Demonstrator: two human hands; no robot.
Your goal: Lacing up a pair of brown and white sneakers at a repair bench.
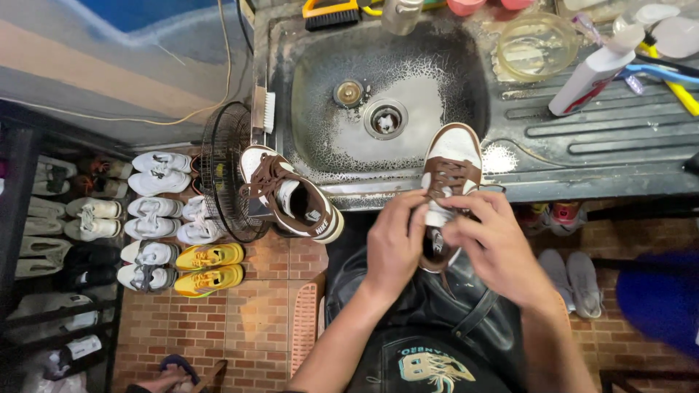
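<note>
Both hands meet at the tongue end of a brown-and-white sneaker [450, 175], held toe-away over the front edge of the sink [320, 109]. Left hand [397, 244] curled round the shoe's left side near the collar, fingers bent in at the laces; right hand [495, 247] on the right side, fingertips closed on the white tongue or lace ends, exact pinch hard to tell. Shoe's toe points toward the drain [385, 118], heel hidden between the palms, above the person's black apron [437, 320]. Matching second sneaker [291, 195] lies tilted on the sink's left front corner, well apart from the hands, leaning by a black wire fan guard [222, 175]. Small scrub brush [263, 113] on the sink's left rim. Drainboard to the right holds a white tube [593, 69], toothbrushes [670, 76] and a clear glass bowl [537, 45]. On the brick floor to the left, rows of white shoes [156, 211] and a yellow pair [210, 268]
</note>
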